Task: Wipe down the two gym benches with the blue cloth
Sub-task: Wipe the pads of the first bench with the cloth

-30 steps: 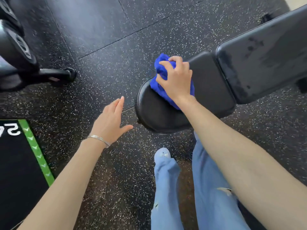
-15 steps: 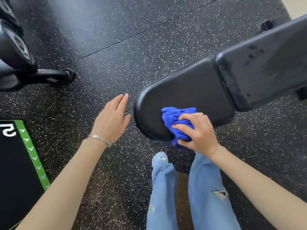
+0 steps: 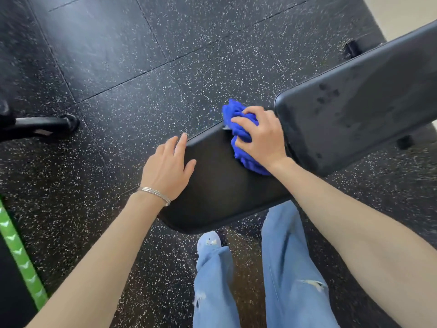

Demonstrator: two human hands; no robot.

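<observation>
A black padded gym bench stands in front of me: its seat pad (image 3: 220, 192) is near, and its back pad (image 3: 364, 100) runs up to the right. My right hand (image 3: 262, 136) is shut on the bunched blue cloth (image 3: 241, 136) and presses it on the far edge of the seat pad, beside the gap to the back pad. My left hand (image 3: 168, 169), fingers apart, lies flat on the left end of the seat pad. A silver bangle (image 3: 155, 195) circles that wrist.
Black speckled rubber floor (image 3: 142, 95) surrounds the bench. A black equipment foot with a wheel (image 3: 45, 125) lies at the left. A dark mat with a green arrow stripe (image 3: 21, 259) sits at the lower left. My blue-jeaned legs (image 3: 286, 268) stand close to the seat.
My right hand has swept the cloth from the near edge of the seat pad back to its far edge by the back pad. My left hand came down onto the seat's left end.
</observation>
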